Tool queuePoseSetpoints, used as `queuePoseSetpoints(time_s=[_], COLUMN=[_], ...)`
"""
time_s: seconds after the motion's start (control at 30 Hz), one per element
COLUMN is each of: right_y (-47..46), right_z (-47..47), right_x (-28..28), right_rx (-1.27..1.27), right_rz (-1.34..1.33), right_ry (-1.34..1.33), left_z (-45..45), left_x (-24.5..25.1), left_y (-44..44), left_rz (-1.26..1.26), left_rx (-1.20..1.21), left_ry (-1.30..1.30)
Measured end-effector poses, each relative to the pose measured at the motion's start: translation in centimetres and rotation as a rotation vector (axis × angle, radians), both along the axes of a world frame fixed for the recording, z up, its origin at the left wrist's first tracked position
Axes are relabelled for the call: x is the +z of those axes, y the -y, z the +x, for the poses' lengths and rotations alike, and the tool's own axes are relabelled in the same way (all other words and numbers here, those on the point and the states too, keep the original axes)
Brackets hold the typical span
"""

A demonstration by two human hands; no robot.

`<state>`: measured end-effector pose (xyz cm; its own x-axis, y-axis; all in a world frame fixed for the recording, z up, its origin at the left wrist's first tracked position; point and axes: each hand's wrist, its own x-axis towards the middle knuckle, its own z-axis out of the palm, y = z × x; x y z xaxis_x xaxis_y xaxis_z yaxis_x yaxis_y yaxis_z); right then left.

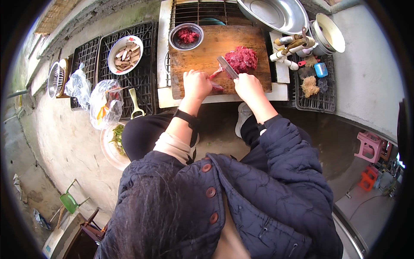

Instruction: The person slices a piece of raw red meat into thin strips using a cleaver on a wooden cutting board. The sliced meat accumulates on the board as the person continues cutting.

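A wooden cutting board (215, 39) lies in front of me, with a heap of sliced raw red meat (242, 60) on its right half. My right hand (249, 85) grips the handle of a knife (227, 66), whose blade points up and left beside the heap. My left hand (196, 84) is closed over a piece of raw meat (216, 86) near the board's front edge; part of that piece is hidden under the fingers. A pale, stringy strip of meat (216, 72) lies between hand and blade. On the board's far left corner stands a metal bowl (172, 39) with minced-looking red meat (188, 36).
An enamel bowl (111, 66) of cut pale-brown pieces rests on black plastic crates (148, 39) at left. Nearby are a plastic bag (105, 100) and a green-handled peeler (134, 98). A large metal basin (275, 13), a pot (334, 32) and scrubbers (310, 86) stand at right.
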<state>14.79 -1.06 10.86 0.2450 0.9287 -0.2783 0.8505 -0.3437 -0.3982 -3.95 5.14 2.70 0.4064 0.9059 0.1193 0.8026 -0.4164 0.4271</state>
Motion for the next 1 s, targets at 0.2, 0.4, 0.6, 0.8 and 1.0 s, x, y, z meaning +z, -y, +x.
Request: queuePoseSetpoints(time_s=[0.2, 0.4, 0.6, 0.8, 1.0], right_y=[-0.2, 0.3, 1.1, 2.4, 2.5], right_z=[-2.0, -2.5, -1.9, 0.6, 2.2], right_x=[-0.5, -2.4, -2.3, -1.9, -2.9], right_rx=[-0.003, 0.126, 0.101, 0.049, 0.028], right_rz=[0.303, -0.091, -0.118, -0.159, -0.140], right_ry=[-0.089, 0.037, 0.042, 0.026, -0.109], left_z=[0.0, 0.5, 0.0, -1.2, 1.8], left_x=[-0.1, -0.1, -0.3, -0.3, 1.3], left_y=[0.0, 0.5, -0.3, -2.2, -0.5], left_rz=[0.016, 0.023, 0.102, 0.031, -0.194], left_rx=[0.010, 0.047, 0.117, 0.146, 0.004], left_ry=[0.067, 0.023, -0.044, 0.119, 0.170])
